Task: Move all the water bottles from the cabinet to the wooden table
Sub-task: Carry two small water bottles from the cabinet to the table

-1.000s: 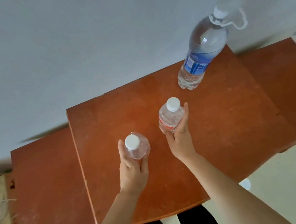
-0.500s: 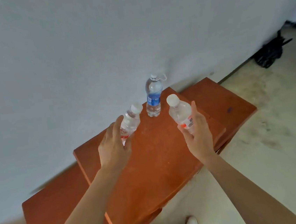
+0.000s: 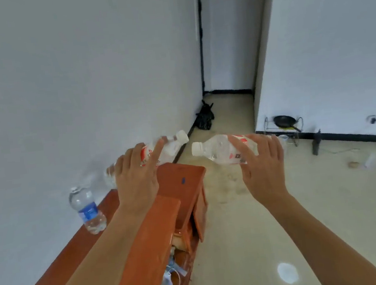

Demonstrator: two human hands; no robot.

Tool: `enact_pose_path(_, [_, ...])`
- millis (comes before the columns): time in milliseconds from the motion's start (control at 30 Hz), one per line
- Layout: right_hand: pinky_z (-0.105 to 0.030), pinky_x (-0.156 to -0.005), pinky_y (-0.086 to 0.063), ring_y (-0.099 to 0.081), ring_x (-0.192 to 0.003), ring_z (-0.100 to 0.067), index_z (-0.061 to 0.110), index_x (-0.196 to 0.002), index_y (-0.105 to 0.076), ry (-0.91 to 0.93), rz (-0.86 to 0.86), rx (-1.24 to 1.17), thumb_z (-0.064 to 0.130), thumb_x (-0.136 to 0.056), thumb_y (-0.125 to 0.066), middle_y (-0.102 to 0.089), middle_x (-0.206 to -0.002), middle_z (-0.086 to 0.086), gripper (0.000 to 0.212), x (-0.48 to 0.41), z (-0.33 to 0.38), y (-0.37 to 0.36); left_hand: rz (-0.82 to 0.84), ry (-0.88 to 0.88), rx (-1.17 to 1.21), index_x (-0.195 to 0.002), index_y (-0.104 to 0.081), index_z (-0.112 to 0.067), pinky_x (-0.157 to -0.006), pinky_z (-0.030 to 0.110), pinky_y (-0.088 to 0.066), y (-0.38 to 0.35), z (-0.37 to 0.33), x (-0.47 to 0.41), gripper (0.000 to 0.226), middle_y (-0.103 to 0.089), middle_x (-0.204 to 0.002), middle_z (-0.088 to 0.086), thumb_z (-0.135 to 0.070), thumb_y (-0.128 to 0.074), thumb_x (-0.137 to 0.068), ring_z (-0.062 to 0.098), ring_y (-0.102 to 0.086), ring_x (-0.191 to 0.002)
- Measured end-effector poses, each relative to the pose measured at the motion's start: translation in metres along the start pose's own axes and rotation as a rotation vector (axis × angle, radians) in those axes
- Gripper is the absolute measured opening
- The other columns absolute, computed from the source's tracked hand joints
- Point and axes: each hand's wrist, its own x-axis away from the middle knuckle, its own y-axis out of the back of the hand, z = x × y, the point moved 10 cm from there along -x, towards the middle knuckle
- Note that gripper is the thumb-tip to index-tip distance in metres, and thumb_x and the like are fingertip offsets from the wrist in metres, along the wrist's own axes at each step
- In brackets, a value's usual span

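Plainly, both hands are loaded. The left hand (image 3: 138, 182) wraps its fingers over a small red-labelled bottle (image 3: 171, 145), which lies tilted with its white cap pointing up and to the right. The right hand (image 3: 264, 169) grips a second small bottle (image 3: 215, 150) of the same kind, lying nearly level with its cap pointing left. The two caps face each other, near but apart, and both bottles are in the air at the far end of the reddish wooden cabinet (image 3: 181, 180). On the cabinet's top, close to the wall, a larger blue-labelled bottle (image 3: 88, 210) stands upright, not yet moved. Lower down, a cabinet door hangs open on a clutter of cords and paper.

The step in hand looks like the carry: two bottles are lifted clear and bound for the wooden table, which is not in view. The next move calls for turning toward that table, righting each bottle so its base faces down, and setting them down apart, then a return for the large one. Beyond, the floor runs to a black bag (image 3: 205, 117) and a pan (image 3: 284, 121) on a wire rack.
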Motion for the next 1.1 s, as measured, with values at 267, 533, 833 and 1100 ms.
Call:
enact_pose_path(267, [-0.059, -0.117, -0.028, -0.046, -0.122, -0.036, 0.027, -0.146, -0.049, -0.346, -0.066, 0.481, -0.011, -0.074, -0.079, -0.055, -0.13, -0.018, 0.087, 0.116, -0.265, 0.237, -0.01, -0.285, 0.307, -0.153, -0.038, -0.03, -0.091, 0.055, -0.045, -0.029, -0.348, -0.03, 0.075, -0.056, -0.129, 0.021, -0.004, -0.068, -0.089, 0.041, -0.056, -0.109])
enact_pose_path(533, [-0.059, -0.118, -0.028, -0.055, -0.118, -0.041, 0.028, -0.148, -0.048, -0.571, -0.15, 0.828, -0.015, -0.079, -0.07, -0.056, -0.128, -0.019, 0.084, 0.241, -0.401, 0.423, 0.144, -0.583, 0.564, -0.15, -0.044, -0.029, -0.096, 0.053, -0.04, -0.025, -0.628, -0.008, 0.09, -0.055, -0.131, 0.015, -0.001, -0.076, -0.071, 0.037, -0.052, -0.113])
enact_pose_path(833, [-0.057, -0.116, -0.03, -0.055, -0.118, -0.037, 0.029, -0.147, -0.05, -0.788, -0.017, 1.153, -0.012, -0.08, -0.071, -0.057, -0.127, -0.015, 0.082, 0.383, -0.515, 0.592, 0.208, -0.914, 0.944, -0.149, -0.045, -0.029, -0.09, 0.051, -0.041, 0.008, -0.96, 0.04, 0.092, -0.055, -0.123, 0.012, 0.0, -0.076, -0.067, 0.035, -0.055, -0.109])
enact_pose_path(1100, [-0.056, -0.107, -0.041, -0.051, -0.115, -0.035, 0.03, -0.149, -0.043, -1.04, 0.027, 1.487, 0.003, -0.077, -0.084, -0.053, -0.129, -0.016, 0.087, 0.469, -0.541, 0.773, 0.176, -1.207, 1.331, -0.152, -0.043, -0.028, -0.093, 0.053, -0.043, 0.135, -1.219, 0.11, 0.079, -0.055, -0.125, 0.013, -0.002, -0.068, -0.082, 0.036, -0.054, -0.112])
